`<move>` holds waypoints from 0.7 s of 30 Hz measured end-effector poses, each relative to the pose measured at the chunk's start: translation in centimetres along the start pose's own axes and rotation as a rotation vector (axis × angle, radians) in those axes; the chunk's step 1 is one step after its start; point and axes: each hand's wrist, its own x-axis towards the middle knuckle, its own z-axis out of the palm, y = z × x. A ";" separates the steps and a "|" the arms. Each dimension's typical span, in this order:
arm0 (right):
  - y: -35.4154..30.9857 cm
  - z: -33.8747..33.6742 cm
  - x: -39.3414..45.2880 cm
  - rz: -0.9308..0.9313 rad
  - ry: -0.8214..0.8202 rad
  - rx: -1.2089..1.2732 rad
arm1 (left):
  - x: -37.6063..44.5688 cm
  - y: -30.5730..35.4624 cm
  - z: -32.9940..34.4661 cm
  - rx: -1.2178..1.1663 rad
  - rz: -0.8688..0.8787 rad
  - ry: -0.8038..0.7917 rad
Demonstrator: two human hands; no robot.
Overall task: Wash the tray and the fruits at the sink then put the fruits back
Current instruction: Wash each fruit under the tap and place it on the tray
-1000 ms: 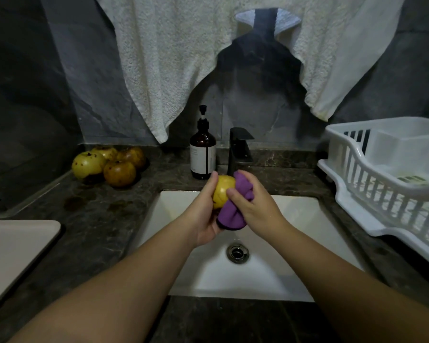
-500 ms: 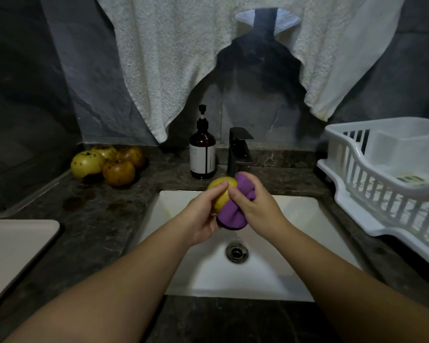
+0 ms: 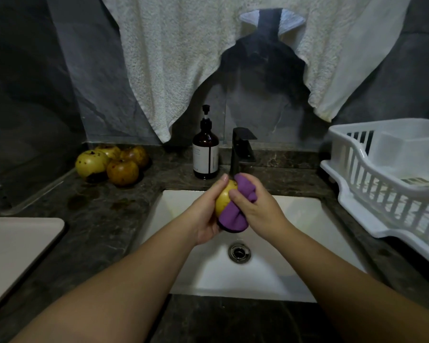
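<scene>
Fruit in hand: one yellow fruit point(image 3: 224, 198), round and apple-sized, is held above the white sink basin point(image 3: 183, 219), just in front of the black faucet point(image 3: 242, 152). The left hand point(image 3: 204, 214) cups it from the left and below, fingers curled round its far side. The right hand point(image 3: 255, 209) grips a purple cloth point(image 3: 234, 216) bunched against the fruit's right side, thumb pressing the fold onto the skin. No running water is visible. Judged handling: the fruit looks firm and light enough for one hand, but smooth skin would likely be slippery when wet, so a cupped palm with fingers wrapped past the widest part seems safer than a fingertip pinch. The cloth is soft and conforms to the curve. Four more spotted fruits point(image 3: 112, 163), apparently bruised, sit on the dark counter point(image 3: 104, 209) left of the basin; they probably mark easily, so light pressure is advised. The pale tray point(image 3: 15, 246) lies at the left edge, well apart from the sink.
</scene>
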 end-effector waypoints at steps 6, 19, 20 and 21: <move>0.2 -0.1 0.1 0.015 0.009 0.040 | 0.5 0.2 0.1 -0.121 0.051 0.080; -0.3 0.0 0.1 -0.063 -0.037 -0.076 | -0.2 0.5 0.1 -0.079 0.039 0.001; -0.3 -0.1 0.1 -0.018 -0.034 -0.022 | -0.2 0.5 0.1 -0.082 0.033 0.007; -0.1 -0.3 0.1 0.015 -0.031 0.007 | -0.2 0.4 0.0 -0.075 0.028 0.016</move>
